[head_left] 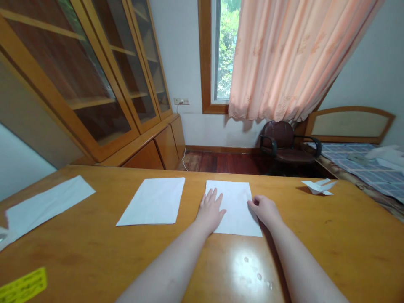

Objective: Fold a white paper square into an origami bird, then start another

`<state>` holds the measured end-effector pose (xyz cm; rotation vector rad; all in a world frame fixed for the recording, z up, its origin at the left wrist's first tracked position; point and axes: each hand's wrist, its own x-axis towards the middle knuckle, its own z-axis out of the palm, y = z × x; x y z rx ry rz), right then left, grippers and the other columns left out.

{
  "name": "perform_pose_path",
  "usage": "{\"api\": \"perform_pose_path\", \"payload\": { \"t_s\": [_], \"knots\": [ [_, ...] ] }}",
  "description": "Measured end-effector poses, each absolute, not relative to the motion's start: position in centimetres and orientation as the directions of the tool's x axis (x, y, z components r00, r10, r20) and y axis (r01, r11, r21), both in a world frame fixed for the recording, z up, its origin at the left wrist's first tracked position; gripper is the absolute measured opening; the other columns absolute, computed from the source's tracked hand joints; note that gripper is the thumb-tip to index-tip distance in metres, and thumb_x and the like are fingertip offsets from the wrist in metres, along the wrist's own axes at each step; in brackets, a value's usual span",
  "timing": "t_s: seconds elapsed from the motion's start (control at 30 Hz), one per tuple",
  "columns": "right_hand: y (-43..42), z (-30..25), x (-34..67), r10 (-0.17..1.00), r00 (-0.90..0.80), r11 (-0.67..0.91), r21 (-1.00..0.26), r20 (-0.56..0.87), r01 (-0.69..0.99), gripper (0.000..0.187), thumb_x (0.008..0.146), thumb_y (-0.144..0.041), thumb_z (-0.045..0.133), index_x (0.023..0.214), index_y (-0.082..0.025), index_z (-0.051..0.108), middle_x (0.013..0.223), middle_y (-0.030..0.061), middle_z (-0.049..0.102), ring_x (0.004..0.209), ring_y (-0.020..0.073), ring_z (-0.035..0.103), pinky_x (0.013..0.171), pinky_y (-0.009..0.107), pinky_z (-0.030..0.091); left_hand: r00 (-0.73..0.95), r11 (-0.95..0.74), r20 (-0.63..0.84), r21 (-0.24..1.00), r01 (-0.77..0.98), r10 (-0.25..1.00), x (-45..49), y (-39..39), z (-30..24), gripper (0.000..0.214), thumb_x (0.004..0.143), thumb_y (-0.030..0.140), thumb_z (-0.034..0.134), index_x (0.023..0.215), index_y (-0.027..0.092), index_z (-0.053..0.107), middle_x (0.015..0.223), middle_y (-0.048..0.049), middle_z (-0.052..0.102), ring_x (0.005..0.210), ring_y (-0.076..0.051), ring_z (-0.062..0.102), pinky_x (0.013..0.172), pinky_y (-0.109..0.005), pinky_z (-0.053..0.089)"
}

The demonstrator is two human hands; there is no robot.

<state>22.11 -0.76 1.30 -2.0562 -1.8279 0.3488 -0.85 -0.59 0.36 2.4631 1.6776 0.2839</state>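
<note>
You cannot tell whether your curled right hand (266,210) grips the right edge of the rightmost sheet (238,212); your left hand (211,213) spreads flat on it; the desk (104,256) bears three flat sheets (153,202) and one folded paper (319,187); a yellow label (27,286) is cut off; glazed cabinet (75,103) contents are indistinct.

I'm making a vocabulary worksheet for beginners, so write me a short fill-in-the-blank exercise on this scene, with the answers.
1. The sheet of paper under the left hand is coloured ____.
2. The right hand is at that sheet's ____-hand edge.
3. The label in the picture's lower left corner is coloured ____.
4. In the picture, the chair stands to the ____ of the bed.

Missing words: white; right; yellow; left.
</note>
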Motion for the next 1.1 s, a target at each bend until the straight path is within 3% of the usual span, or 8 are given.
{"api": "perform_pose_path", "payload": {
  "t_s": [0.17, 0.27, 0.33, 0.43, 0.6, 0.77, 0.9, 1.1],
  "knots": [
    [-1.0, 1.4, 22.5, 0.967, 0.148, -0.053, -0.402, 0.209, 0.914, 0.02, 0.078, -0.033, 0.051, 0.072, -0.018, 0.063, 0.075, 0.006, 0.065, 0.071, 0.0188, 0.057, 0.065, 0.029, 0.039, 0.406, -0.391, -0.023, 0.218, 0.894, 0.914, -1.1, -0.4, -0.1, 0.06, 0.089, 0.048, 0.037, 0.143, 0.022, 0.028, 0.151, -0.0115, 0.021, 0.14, -0.029, 0.014, 0.113, -0.047, 0.015],
    [-1.4, 1.8, 22.1, 0.855, 0.099, 0.139, -0.41, 0.508, 0.901, 0.02, 0.083, -0.026, 0.047, 0.087, -0.017, 0.064, 0.095, 0.01, 0.066, 0.091, 0.0217, 0.059, 0.084, 0.034, 0.042, 0.406, -0.395, -0.023, 0.19, 0.899, 0.914, -1.0, -0.4, -0.4, 0.061, 0.09, 0.048, 0.034, 0.144, 0.021, 0.025, 0.152, -0.0124, 0.019, 0.14, -0.03, 0.012, 0.112, -0.048, 0.014],
    [-1.7, 2.1, 21.0, 0.811, -0.035, 0.319, -0.391, 0.584, 0.863, 0.022, 0.085, -0.026, 0.046, 0.096, -0.019, 0.064, 0.107, 0.0103, 0.064, 0.102, 0.0222, 0.057, 0.093, 0.037, 0.041, 0.399, -0.389, -0.03, 0.17, 0.905, 0.916, -0.8, -0.5, -0.6, 0.063, 0.09, 0.048, 0.033, 0.144, 0.019, 0.023, 0.152, -0.0132, 0.018, 0.14, -0.03, 0.01, 0.112, -0.049, 0.013],
    [-1.9, 2.0, 18.9, 0.827, -0.295, 0.51, -0.421, 0.478, 0.75, 0.037, 0.085, -0.02, 0.043, 0.12, -0.022, 0.055, 0.132, 0.0087, 0.052, 0.119, 0.0205, 0.049, 0.1, 0.039, 0.04, 0.404, -0.395, -0.034, 0.147, 0.907, 0.914, -0.5, -0.7, -0.8, 0.065, 0.09, 0.049, 0.032, 0.145, 0.016, 0.022, 0.152, -0.0137, 0.016, 0.141, -0.03, 0.009, 0.112, -0.05, 0.013],
    [-1.5, 0.3, 17.6, 0.91, -0.336, 0.415, -0.526, 0.244, 0.742, 0.053, 0.084, -0.014, 0.037, 0.136, -0.021, 0.042, 0.145, 0.0081, 0.037, 0.131, 0.018, 0.037, 0.107, 0.039, 0.033, 0.411, -0.403, -0.036, 0.136, 0.905, 0.911, -0.1, -0.9, -1.1, 0.066, 0.09, 0.05, 0.029, 0.145, 0.015, 0.021, 0.153, -0.0134, 0.014, 0.141, -0.029, 0.007, 0.113, -0.05, 0.011],
    [-1.4, 0.0, 18.1, 0.923, -0.385, 0.359, -0.405, 0.019, 0.841, 0.051, 0.089, -0.026, 0.037, 0.139, -0.021, 0.038, 0.147, 0.0074, 0.032, 0.137, 0.0207, 0.027, 0.112, 0.045, 0.019, 0.4, -0.39, -0.039, 0.162, 0.907, 0.916, -0.1, -0.9, -1.0, 0.067, 0.089, 0.052, 0.029, 0.145, 0.016, 0.022, 0.153, -0.0125, 0.015, 0.141, -0.029, 0.007, 0.113, -0.049, 0.011],
    [-1.7, 0.4, 18.0, 0.948, -0.311, 0.279, -0.296, -0.067, 0.914, 0.055, 0.091, -0.042, 0.034, 0.143, -0.024, 0.03, 0.151, 0.006, 0.023, 0.139, 0.0236, 0.018, 0.112, 0.048, 0.013, 0.399, -0.385, -0.045, 0.183, 0.904, 0.916, -0.2, -0.9, -0.7, 0.066, 0.088, 0.052, 0.03, 0.144, 0.018, 0.024, 0.153, -0.0104, 0.015, 0.141, -0.027, 0.008, 0.113, -0.047, 0.013],
    [-1.6, -0.1, 18.3, 0.992, -0.116, 0.104, -0.196, -0.052, 0.975, 0.077, 0.086, -0.059, 0.036, 0.144, -0.011, 0.025, 0.15, 0.0189, 0.018, 0.139, 0.0301, 0.015, 0.111, 0.046, 0.015, 0.414, -0.398, -0.03, 0.214, 0.892, 0.91, -0.9, -0.7, -0.3, 0.067, 0.087, 0.054, 0.033, 0.143, 0.018, 0.026, 0.152, -0.0092, 0.018, 0.141, -0.026, 0.012, 0.113, -0.046, 0.016]
  ]
}}
